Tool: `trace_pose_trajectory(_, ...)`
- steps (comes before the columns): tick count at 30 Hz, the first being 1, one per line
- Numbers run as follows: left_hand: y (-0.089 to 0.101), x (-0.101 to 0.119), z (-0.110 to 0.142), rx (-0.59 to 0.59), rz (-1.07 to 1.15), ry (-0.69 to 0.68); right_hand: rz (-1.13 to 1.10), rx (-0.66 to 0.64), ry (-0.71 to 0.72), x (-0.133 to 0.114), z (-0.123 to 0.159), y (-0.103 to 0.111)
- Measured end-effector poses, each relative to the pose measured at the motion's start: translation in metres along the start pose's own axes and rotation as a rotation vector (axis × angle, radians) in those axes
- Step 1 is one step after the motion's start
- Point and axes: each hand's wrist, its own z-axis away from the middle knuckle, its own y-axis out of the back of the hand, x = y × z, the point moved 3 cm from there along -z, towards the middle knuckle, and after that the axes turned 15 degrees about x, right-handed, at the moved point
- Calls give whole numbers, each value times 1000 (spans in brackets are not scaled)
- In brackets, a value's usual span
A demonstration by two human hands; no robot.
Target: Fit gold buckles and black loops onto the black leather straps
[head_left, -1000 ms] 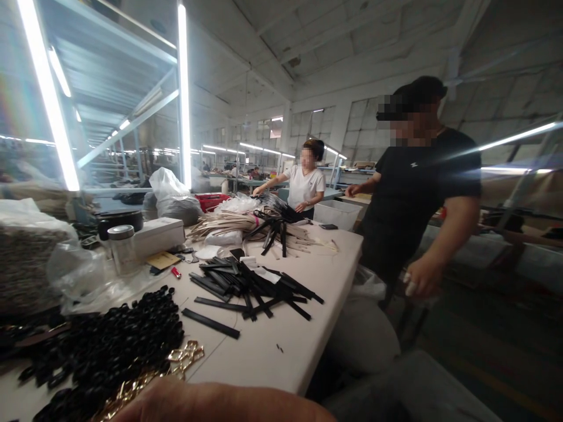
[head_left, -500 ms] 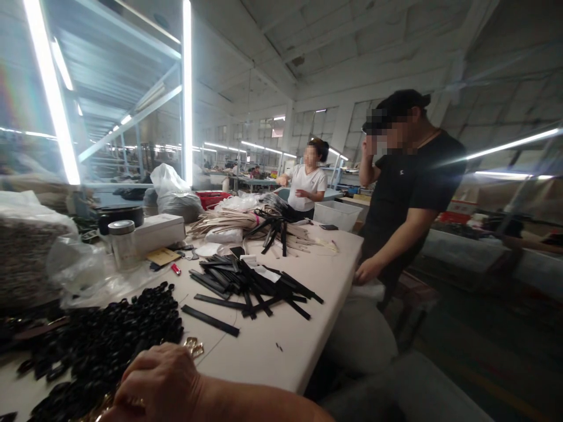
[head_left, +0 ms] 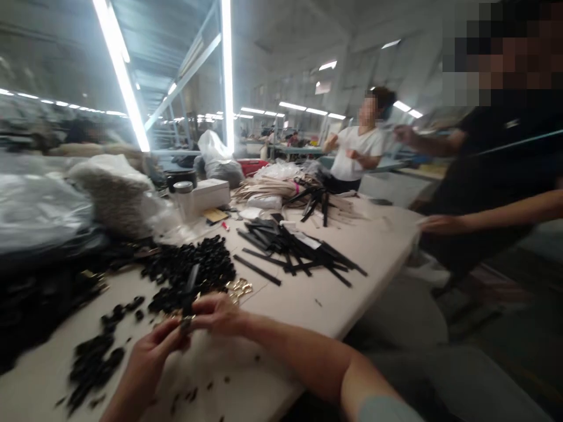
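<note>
Both hands meet over the pale table [head_left: 264, 328], around a short black strap [head_left: 190, 284] that sticks up between them. At its lower end is a gold-coloured buckle [head_left: 187, 320], partly covered by fingers and blurred. My left hand [head_left: 153, 351] pinches the buckle end from the left. From the right, my right hand [head_left: 220, 313] has its fingers closed at the strap just above the buckle. Right behind the hands lies a heap of small black loops [head_left: 197, 258]. Several loose gold buckles [head_left: 240, 288] are beside my right hand.
A pile of black strips [head_left: 290, 246] lies mid-table, with pale strips [head_left: 268, 189] farther back. A jar [head_left: 183, 202], a white box [head_left: 211, 194] and plastic bags [head_left: 109, 187] stand at the left. One person in black [head_left: 497, 152] stands at the right edge, another in white [head_left: 358, 149] beyond.
My view has swung left and down. My left hand has come into view, and my right hand now meets it at the strap and buckle. The person in black has lowered a raised hand.
</note>
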Motion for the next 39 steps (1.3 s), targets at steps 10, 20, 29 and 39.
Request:
trace_pose_trajectory(10, -7, 13, 13, 61, -40, -204, -254, 103, -118, 5, -4, 0)
trace_pose_trajectory(20, 55, 14, -30, 380, 126, -65, -178, 205, -85, 11, -17, 19)
trace_pose_trajectory(29, 79, 16, -40, 227, -411, -266, 50, 250, 49, 16, -23, 29)
trace_pose_trajectory(39, 84, 18, -61, 176, -867, -473, 237, 204, 174, 8, -18, 31)
